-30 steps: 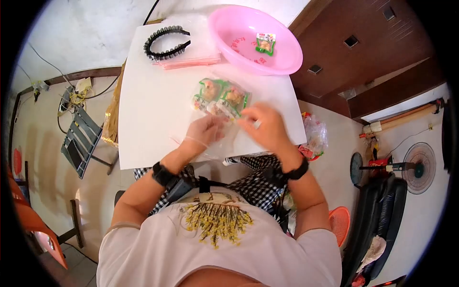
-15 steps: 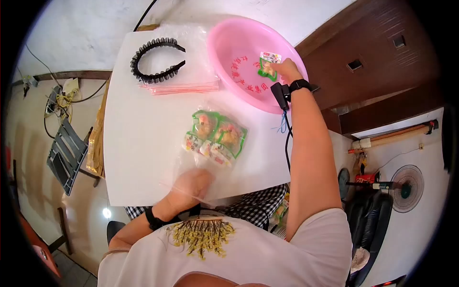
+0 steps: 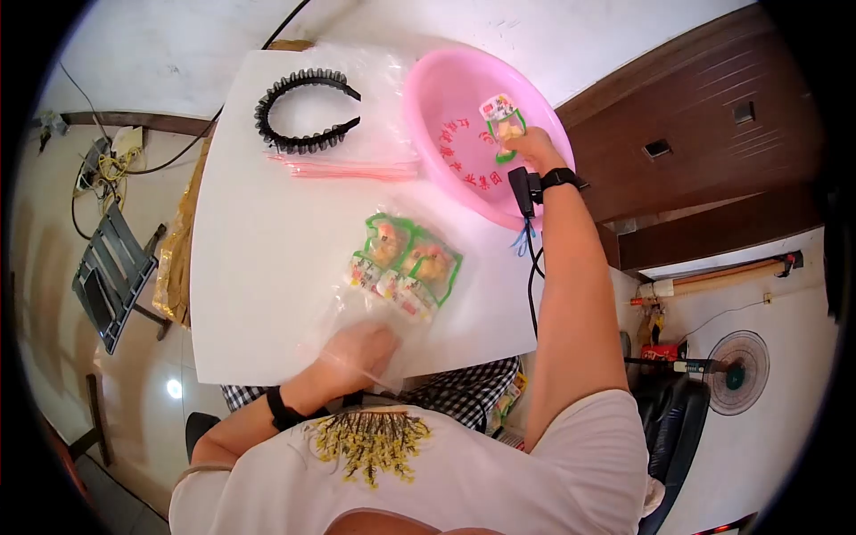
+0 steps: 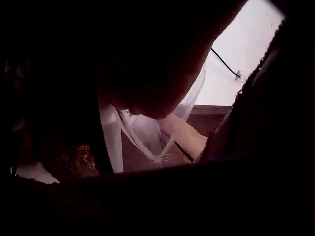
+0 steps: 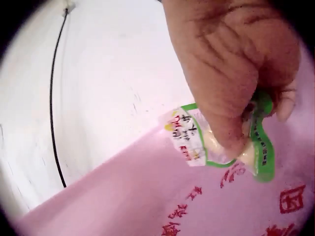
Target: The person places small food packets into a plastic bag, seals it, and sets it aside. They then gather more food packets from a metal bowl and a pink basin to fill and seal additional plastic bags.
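Note:
Over the pink basin (image 3: 426, 134), my right hand (image 3: 535, 150) pinches a small green-edged snack packet (image 3: 499, 109) between thumb and fingers. The right wrist view shows the packet's white printed end (image 5: 186, 135) sticking out past the thumb. At the table's near edge my left hand (image 3: 357, 349), fingers curled, holds the mouth end of a clear plastic bag (image 3: 334, 312). Two similar green-edged packets (image 3: 428, 260) lie side by side inside that bag, on the white table (image 3: 259, 267). The left wrist view is mostly dark, with some of the clear film showing beside the hand.
A black ruffled headband (image 3: 308, 143) lies on a stack of clear bags with pink edges (image 3: 357, 168) at the back left. A dark wooden panel (image 3: 660, 116) stands beyond the basin. A cable (image 3: 532, 294) hangs from my right wrist device.
My right hand has left the bag, reached into the basin and taken hold of the packet there, now raised slightly. My left hand has stayed at the bag's near end.

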The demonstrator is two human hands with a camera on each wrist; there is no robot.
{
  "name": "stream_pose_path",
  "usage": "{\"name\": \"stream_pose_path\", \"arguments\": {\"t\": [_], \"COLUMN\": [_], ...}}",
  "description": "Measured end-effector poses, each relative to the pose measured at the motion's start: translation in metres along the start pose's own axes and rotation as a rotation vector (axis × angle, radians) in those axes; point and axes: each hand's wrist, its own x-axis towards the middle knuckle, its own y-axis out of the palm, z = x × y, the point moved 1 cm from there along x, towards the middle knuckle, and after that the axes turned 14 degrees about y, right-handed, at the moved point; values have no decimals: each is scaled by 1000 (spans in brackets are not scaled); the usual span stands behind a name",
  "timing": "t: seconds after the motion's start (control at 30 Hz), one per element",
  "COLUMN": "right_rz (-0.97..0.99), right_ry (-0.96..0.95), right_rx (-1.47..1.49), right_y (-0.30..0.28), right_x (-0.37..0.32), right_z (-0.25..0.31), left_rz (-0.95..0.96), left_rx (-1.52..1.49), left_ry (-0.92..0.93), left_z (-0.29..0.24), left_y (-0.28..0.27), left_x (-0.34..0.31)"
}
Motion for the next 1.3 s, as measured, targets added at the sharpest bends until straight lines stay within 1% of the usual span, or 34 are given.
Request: {"name": "stream_pose_path", "arguments": {"t": [0.07, 0.1, 0.13, 0.17, 0.2, 0.27, 0.37, 0.47, 0.5, 0.6, 0.63, 0.73, 0.77, 0.87, 0.93, 0.97, 1.07, 1.1, 1.2, 1.3], "right_rz": [-126, -194, -262, -304, -386, -552, -648, -630, -623, -596, -621, -556, -542, -479, -406, -390, -386, -344, -362, -355], "right_ry": [-237, -356, -475, -569, -709, -977, -1106, -1148, -1146, -1165, -1209, -1260, -1278, -1309, -1298, -1265, -1034, -951, -828, -790], "right_rx": [-114, -144, -175, -130, -144, -174, -196, -125, -126, -105, -142, -147, -141, -127, -124, -177, -124, -116, -114, -176], "right_y": [-10, -15, -20, -18, -17, -12, 5, 26, 33, 62, 74, 108, 118, 141, 148, 150, 151, 151, 154, 161], "right_x": [-21, -44, -72, -112, -147, -210, -285, -344, -359, -397, -406, -434, -438, -448, -453, -451, -441, -435, -433, -427], "right_z": [14, 25, 38, 51, 60, 66, 52, 30, 20, -9, -17, -25, -26, -27, -26, -29, -36, -40, -44, -44], "left_rz": [23, -1, -25, -49, -71, -108, -70, 175, 291, 155, 55, -56, -110, -159, -215, -227, -272, -287, -302, -310], "left_rx": [-16, -13, -10, -4, -14, -41, -105, -47, -50, -568, -779, -1028, -1154, -1317, -1282, -1241, -1109, -1096, -1077, -1034], "left_ry": [-15, -11, -7, -2, 25, 75, 182, 126, 62, -360, -515, -559, -606, -662, -721, -745, -844, -859, -878, -917], "left_z": [2, 1, -2, -3, -2, -2, -15, -47, -52, -72, -81, -96, -100, -96, -98, -97, -103, -102, -103, -107], "left_y": [2, 2, 2, 1, 2, 2, -5, -27, -35, -46, -49, -52, -49, -41, -42, -47, -69, -75, -83, -82], "left_x": [1, 1, 1, 2, 1, -1, -10, -24, -34, -58, -63, -65, -66, -76, -84, -91, -103, -108, -112, -98]}}
